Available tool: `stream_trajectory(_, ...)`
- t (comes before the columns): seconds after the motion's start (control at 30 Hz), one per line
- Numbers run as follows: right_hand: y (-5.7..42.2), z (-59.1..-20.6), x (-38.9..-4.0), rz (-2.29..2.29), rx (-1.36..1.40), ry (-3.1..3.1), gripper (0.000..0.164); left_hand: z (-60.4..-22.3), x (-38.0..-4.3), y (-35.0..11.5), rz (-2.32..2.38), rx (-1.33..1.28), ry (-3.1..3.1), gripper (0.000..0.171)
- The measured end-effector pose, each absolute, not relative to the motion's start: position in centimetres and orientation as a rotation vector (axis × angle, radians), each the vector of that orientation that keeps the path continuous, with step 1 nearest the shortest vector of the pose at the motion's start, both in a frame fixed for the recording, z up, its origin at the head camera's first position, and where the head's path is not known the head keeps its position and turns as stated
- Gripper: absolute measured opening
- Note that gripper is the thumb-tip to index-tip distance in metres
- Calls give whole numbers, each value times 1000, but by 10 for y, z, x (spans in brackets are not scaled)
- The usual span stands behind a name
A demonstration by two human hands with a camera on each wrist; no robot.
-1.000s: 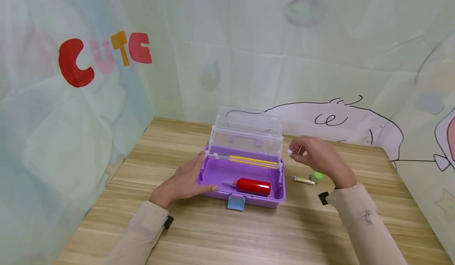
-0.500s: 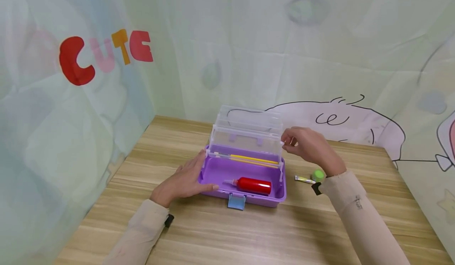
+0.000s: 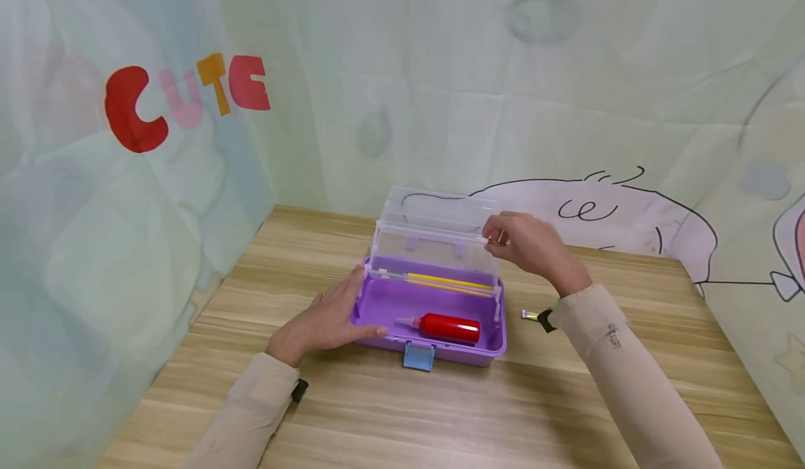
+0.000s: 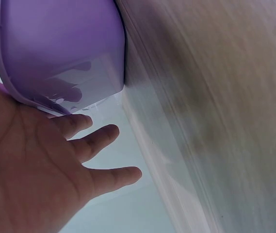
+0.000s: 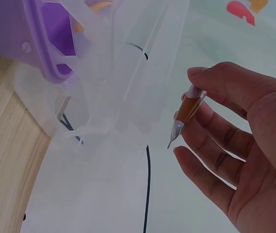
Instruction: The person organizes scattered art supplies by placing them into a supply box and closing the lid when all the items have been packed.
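Observation:
A purple plastic box [image 3: 440, 358] stands on the table with its clear lid and tray raised. Inside lie a red bottle [image 3: 449, 328] with a pointed nozzle and, on the clear tray, slim paintbrushes [image 3: 448, 282]. My left hand [image 3: 323, 319] rests against the box's left side, fingers spread, thumb over the front rim; its palm and three fingertips show in the left wrist view. My right hand [image 3: 525, 244] is raised at the right end of the clear tray. Between thumb and fingers it pinches a small paint tube [image 5: 188, 108] with a white cap, orange label and silver end.
Another small tube [image 3: 529, 315] with a yellow-green label lies right of the box, partly behind the right wrist strap. A blue latch [image 3: 418, 357] hangs open at the box's front. A printed cloth wall [image 3: 440, 105] borders the wooden table [image 3: 352, 420].
My right hand has moved left and up with the paint tube, to over the clear tray's right end. Its sleeve now covers the green-topped item. The left hand stays put.

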State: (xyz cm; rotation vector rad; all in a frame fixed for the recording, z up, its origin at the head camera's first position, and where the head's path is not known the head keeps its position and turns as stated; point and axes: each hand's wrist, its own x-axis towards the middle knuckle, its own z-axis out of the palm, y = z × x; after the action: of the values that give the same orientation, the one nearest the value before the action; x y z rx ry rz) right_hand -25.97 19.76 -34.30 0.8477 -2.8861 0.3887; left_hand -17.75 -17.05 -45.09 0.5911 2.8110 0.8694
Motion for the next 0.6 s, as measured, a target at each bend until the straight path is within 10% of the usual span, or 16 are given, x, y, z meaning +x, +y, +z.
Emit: stream_trajectory(0.6, 176, -343, -282, 367, 865, -2852, 13, -449, -176, -172, 831, 592, 2806, 122)
